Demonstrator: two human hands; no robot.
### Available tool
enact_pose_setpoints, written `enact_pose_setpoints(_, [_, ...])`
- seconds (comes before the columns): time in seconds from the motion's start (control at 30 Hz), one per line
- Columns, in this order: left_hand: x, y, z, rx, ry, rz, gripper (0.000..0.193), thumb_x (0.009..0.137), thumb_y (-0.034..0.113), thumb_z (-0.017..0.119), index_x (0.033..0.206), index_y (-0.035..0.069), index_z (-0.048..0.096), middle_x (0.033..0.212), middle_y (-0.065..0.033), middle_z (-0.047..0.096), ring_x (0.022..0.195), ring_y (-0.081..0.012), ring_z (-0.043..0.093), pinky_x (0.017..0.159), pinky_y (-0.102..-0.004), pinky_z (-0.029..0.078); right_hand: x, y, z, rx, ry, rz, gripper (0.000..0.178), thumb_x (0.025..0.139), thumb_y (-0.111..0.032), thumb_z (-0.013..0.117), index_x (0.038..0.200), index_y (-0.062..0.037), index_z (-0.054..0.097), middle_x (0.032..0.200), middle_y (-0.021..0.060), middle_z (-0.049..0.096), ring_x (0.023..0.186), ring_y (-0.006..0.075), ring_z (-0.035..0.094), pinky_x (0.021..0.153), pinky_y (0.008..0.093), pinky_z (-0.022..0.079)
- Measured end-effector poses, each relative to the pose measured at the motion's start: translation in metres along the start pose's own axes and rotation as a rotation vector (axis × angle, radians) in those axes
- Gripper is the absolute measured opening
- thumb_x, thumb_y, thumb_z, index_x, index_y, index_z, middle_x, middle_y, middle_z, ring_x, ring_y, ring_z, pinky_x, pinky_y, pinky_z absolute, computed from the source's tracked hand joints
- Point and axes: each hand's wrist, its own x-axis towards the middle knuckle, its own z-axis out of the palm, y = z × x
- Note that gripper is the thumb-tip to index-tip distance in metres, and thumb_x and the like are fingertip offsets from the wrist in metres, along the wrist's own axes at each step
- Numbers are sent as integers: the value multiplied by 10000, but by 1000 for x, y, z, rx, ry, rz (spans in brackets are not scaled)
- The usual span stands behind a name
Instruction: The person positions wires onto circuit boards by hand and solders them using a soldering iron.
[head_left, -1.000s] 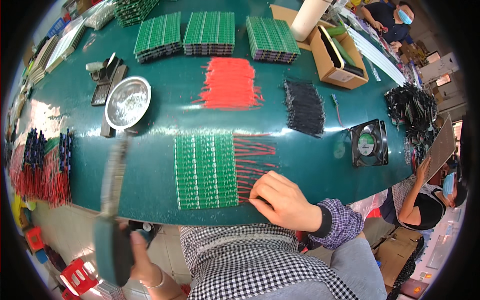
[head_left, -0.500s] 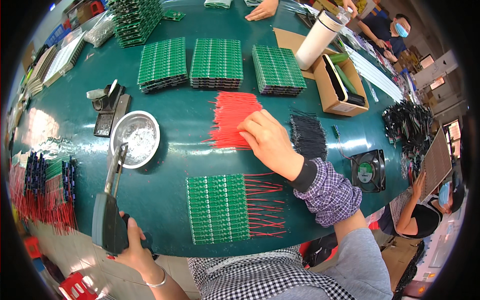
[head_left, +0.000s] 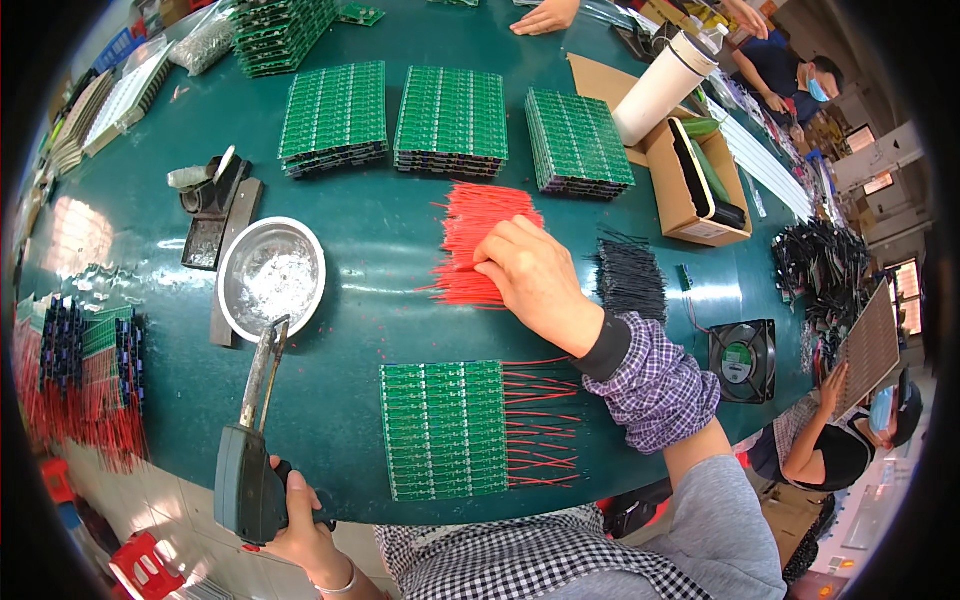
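Red wires (head_left: pixel 490 208) lie beneath right hand (head_left: pixel 537 275), fingers together; left hand (head_left: pixel 302 528) clasps soldering gun (head_left: pixel 243 485)

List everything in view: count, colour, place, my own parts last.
Table: one, green, centre
Panel: one, green, near edge
Red wires: many, red, piled centre and along panel's right
Black wires: many, black, right of red pile
Stacks: four, green boards, back
Bowl: one, silver, left of centre
Stand: one, black, behind bowl
Soldering gun: one, dark green, front left
Wired boards: many, blue, green and red, left edge
Box: one, brown, back right
Flask: one, white, beside box
Strips: several, white, right
Fan: one, black, right
Heap: one, black, right edge
Other people: at least two, dark tops, right
Apron: one, black and white, bottom
Left grip: one, bare, holding soldering gun
Right grip: one, bare, at red wires
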Motion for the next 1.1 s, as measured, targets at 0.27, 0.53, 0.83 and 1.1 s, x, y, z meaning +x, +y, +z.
enact_pose_setpoints(0.27, [-5, -4, -2, 23, -43, 12, 431, 828, -114, 684, 1246, -77, 585, 1087, -190, 696, 555, -94, 520, 441, -208, 370, -2, 1, -1, -20, 56, -60, 118, 816, -41, 715, 900, -56, 632, 846, 71, 581, 834, 278, 584, 728, 405, 509])
enact_pose_setpoints(0.53, [-11, -2, 1, 46, -64, 20, 444, 824, -106, 689, 1254, -79, 583, 1077, -190, 689, 577, -96, 532, 444, -208, 380, -3, 2, 0, -21, 77, -90, 125, 807, -4, 671, 921, -46, 643, 871, 74, 576, 858, 270, 586, 736, 397, 507])
enact_pose_setpoints(0.83, [-15, 0, 1, 26, -76, -15, 429, 823, -98, 697, 1240, -86, 598, 1080, -185, 688, 591, -90, 541, 445, -202, 390, -8, 3, -8, -137, 50, -169, 154, 793, -31, 637, 937, -64, 683, 885, 48, 613, 854, 229, 608, 736, 359, 496])
enact_pose_setpoints(1.1, [-19, -4, -4, 42, -86, 15, 416, 830, -107, 685, 1236, -93, 598, 1096, -187, 691, 582, -84, 528, 457, -203, 390, -5, -31, -38, -214, 3, -307, 239, 734, -28, 675, 972, -19, 694, 871, 69, 626, 787, 230, 627, 665, 346, 510])
